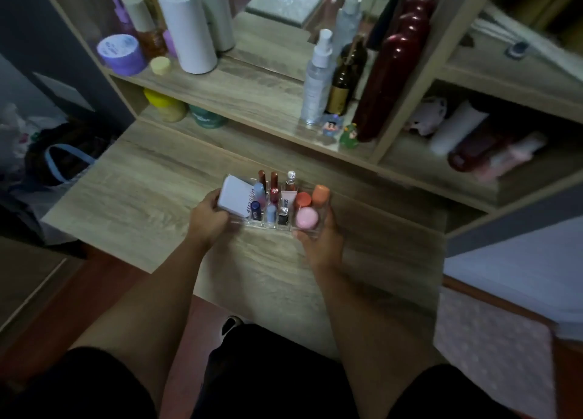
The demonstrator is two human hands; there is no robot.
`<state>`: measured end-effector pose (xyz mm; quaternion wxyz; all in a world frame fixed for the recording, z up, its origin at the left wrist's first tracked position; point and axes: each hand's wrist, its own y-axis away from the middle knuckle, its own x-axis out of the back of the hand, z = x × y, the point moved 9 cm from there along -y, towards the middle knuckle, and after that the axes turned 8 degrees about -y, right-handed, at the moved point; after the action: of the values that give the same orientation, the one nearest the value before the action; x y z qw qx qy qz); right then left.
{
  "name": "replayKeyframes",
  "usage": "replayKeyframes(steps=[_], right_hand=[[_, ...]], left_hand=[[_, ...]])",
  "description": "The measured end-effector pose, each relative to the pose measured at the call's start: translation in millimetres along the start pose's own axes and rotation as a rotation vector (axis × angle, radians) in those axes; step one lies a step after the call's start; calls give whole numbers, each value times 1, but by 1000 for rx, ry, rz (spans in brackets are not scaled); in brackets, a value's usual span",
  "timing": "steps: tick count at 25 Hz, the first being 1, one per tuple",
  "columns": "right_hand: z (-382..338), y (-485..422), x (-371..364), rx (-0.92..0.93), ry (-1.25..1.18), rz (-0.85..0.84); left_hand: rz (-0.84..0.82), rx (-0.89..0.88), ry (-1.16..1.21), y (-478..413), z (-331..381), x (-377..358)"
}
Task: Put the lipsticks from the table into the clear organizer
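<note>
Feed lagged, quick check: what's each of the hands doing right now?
Left hand: closed on the left end of the clear organizer.
Right hand: closed on its right end.

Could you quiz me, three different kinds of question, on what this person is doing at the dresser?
1. True or false: the clear organizer sits on the upper shelf.
2. Which hand touches the white compact? A) left hand B) right hand C) neither
3. Fill in: the round pink pot sits at the organizer's ____ end, seen from the person.

Key:
1. False; it is over the table, a hand at each end.
2. A
3. right
</note>
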<state>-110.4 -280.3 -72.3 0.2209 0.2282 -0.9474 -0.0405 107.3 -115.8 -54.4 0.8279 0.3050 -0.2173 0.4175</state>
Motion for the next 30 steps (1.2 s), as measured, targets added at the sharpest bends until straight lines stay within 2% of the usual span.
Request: replayKeyframes(steps=[6, 11, 25, 30], right_hand=[[34, 5, 46, -97, 146, 103], [49, 5, 72, -113, 103, 167], [48, -6, 80, -83, 46, 186], [45, -6, 71, -119, 5, 114]], left_hand=[[-84, -65, -64, 12, 39, -44], [-176, -129, -57, 13, 66, -73], [-237, -188, -64, 2, 79, -85], [-220, -275, -262, 10, 79, -88]])
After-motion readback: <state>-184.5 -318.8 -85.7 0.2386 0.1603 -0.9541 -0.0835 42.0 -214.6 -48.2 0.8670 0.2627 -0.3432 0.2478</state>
